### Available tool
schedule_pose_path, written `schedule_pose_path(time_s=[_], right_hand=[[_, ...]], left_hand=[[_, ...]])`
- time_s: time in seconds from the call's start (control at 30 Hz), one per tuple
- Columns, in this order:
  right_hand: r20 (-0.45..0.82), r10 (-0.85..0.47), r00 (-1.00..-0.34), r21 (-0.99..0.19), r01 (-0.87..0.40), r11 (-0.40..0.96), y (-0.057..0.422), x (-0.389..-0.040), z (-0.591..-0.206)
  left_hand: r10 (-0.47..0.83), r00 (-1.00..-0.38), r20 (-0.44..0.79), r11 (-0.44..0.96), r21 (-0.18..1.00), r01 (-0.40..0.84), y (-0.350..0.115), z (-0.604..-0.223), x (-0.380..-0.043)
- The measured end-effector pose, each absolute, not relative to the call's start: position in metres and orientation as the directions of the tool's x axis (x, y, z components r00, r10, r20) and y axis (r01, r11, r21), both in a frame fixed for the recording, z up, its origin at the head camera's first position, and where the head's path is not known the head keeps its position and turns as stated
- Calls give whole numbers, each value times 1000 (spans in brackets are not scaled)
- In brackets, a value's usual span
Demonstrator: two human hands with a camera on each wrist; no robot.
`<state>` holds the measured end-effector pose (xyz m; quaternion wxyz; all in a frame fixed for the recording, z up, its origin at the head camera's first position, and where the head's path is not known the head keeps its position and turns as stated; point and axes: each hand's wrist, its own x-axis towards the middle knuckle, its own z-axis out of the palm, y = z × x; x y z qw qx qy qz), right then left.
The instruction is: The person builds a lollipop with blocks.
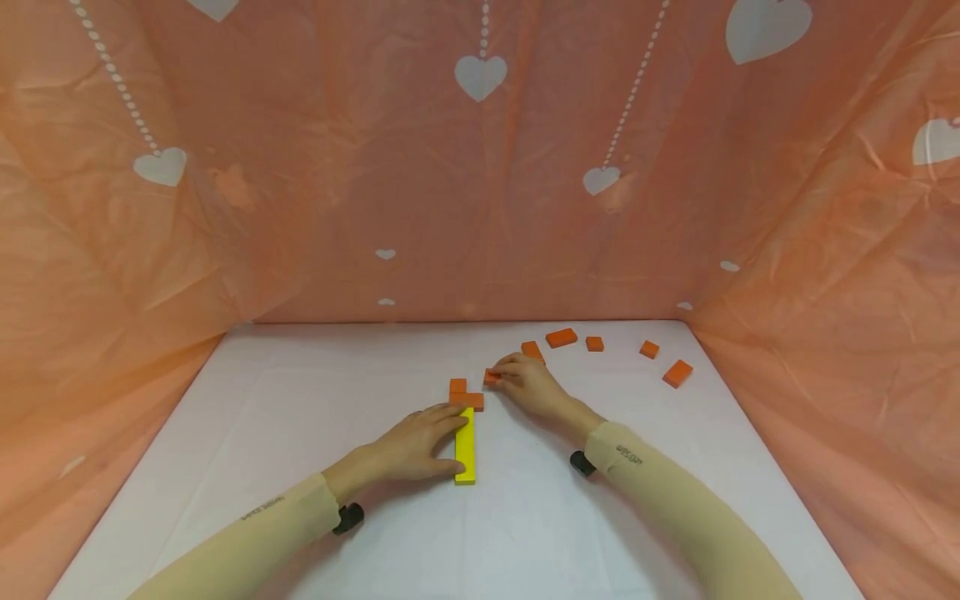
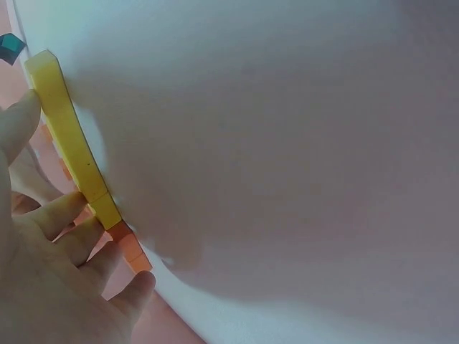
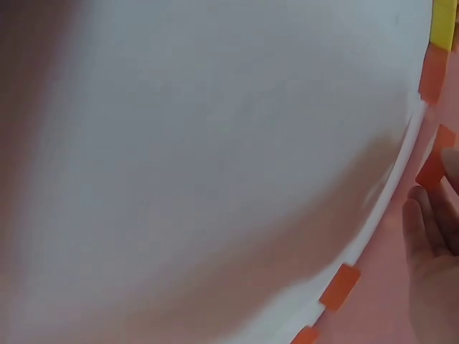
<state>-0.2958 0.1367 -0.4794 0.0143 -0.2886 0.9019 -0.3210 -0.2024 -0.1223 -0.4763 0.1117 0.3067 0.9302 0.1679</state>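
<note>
tabletop (image 1: 517,533): left hand (image 1: 412,444), seemingly loose, touches yellow bar (image 1: 466,450); right hand (image 1: 536,389) pinches orange block (image 3: 433,159)

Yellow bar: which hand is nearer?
Left. The left hand touches the yellow bar; the right hand is apart from it, beyond its far end, to the right.

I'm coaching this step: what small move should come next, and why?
Probably slide the held orange block left toward the orange pieces at the far end of the yellow bar: the right hand holds it just apart from them, while the left hand touches the bar.
</note>
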Motion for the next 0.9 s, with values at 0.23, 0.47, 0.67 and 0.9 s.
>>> schedule_pose_path(time_s=[0.23, 0.47, 0.67, 0.9], right_hand=[[186, -614, -767, -531, -604, 594, 121, -297, -479], [158, -652, -742, -502, -629, 594, 114, -297, -478], [157, -665, -731, -484, -643, 593, 112, -299, -480], [139, -660, -738, -490, -630, 602, 109, -299, -481]], left_hand=[[611, -786, -97, 752, 383, 537, -123, -475, -201], [608, -788, -97, 757, 371, 538, -123, -474, -201], [616, -784, -81, 749, 367, 551, -122, -474, -202], [617, -782, -85, 747, 377, 548, -123, -474, -202]])
